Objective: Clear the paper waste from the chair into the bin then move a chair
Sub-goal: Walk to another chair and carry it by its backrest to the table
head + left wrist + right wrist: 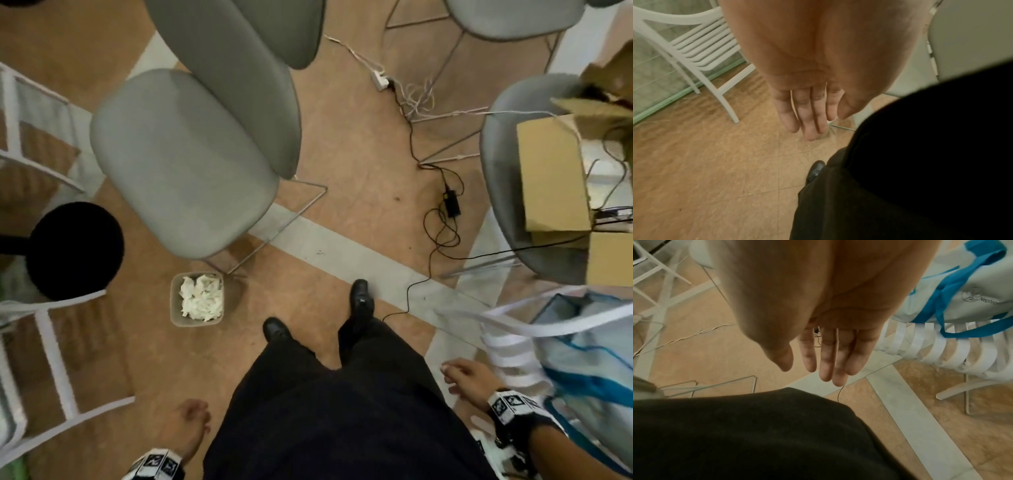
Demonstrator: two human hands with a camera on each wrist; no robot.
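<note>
A small grey bin [175,308] stands on the floor in front of my left foot, filled with crumpled white paper [202,302]. Just beyond it is a grey padded chair [185,161] on a thin metal frame, its seat bare. My left hand [192,425] hangs at my left side, fingers [805,113] straight and holding nothing. At my right side my right hand [462,375] also hangs loose, its fingers [830,356] extended and empty. Both hands are well short of the chair and the bin.
White slatted chairs stand at the left [51,339] and right [513,346], the right one carrying a white and blue bag [966,293]. Another grey chair [507,205] holds cardboard boxes [551,174]. Cables and a power strip [380,79] lie on the floor ahead. A black round stool [73,248] stands at the left.
</note>
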